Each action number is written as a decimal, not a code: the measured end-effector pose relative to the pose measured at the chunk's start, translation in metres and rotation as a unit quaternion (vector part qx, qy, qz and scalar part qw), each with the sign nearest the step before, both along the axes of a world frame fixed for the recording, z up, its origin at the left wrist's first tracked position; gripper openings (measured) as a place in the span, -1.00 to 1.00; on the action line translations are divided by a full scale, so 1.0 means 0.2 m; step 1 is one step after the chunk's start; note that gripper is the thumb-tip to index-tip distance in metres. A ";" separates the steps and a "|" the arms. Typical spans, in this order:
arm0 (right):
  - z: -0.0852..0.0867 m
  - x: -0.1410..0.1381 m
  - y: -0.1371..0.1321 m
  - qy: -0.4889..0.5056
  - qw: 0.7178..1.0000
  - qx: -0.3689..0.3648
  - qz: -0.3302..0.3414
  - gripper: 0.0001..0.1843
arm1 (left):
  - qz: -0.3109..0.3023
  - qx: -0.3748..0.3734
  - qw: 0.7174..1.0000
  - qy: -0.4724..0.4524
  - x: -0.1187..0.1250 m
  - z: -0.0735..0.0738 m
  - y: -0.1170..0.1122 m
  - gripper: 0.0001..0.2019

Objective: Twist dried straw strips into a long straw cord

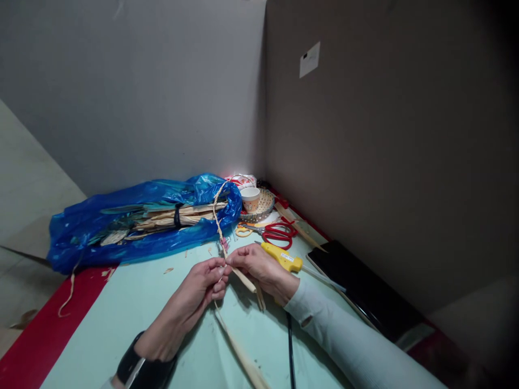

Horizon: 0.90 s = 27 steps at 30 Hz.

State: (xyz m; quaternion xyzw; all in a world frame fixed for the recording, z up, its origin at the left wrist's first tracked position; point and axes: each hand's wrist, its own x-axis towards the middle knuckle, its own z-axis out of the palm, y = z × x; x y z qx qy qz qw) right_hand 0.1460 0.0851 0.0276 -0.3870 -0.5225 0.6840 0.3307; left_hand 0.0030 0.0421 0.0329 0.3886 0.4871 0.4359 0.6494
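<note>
My left hand and my right hand meet over the pale green table, fingertips pinched together on a long tan straw strand. The strand rises from the pinch toward the blue bag and also trails down toward me along the table. A thin wooden stick lies under my right hand's fingers. A dark band sits on my left wrist; a pale sleeve covers my right forearm.
A blue plastic bag holds bundled dried leaves at the back left. Paper cup on a woven tray, red scissors, yellow-handled tool, black flat device lie right. Walls close behind.
</note>
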 end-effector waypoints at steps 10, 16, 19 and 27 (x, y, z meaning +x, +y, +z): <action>0.01 0.01 -0.05 -0.207 0.951 0.228 0.002 -0.80 | 0.015 -0.004 0.999 0.041 0.02 -0.05 -0.02 -0.71; 0.04 0.01 -0.10 -0.291 0.914 0.284 0.000 -0.76 | 0.028 -0.015 0.996 0.084 0.00 -0.06 -0.03 -0.70; 0.05 0.01 -0.10 -0.313 0.904 0.293 -0.004 -0.78 | 0.033 -0.007 0.994 0.099 0.00 -0.07 -0.02 -0.69; 0.02 0.03 -0.05 -0.276 0.929 0.246 0.021 -0.75 | 0.037 0.046 0.990 0.130 -0.05 -0.06 0.01 -0.58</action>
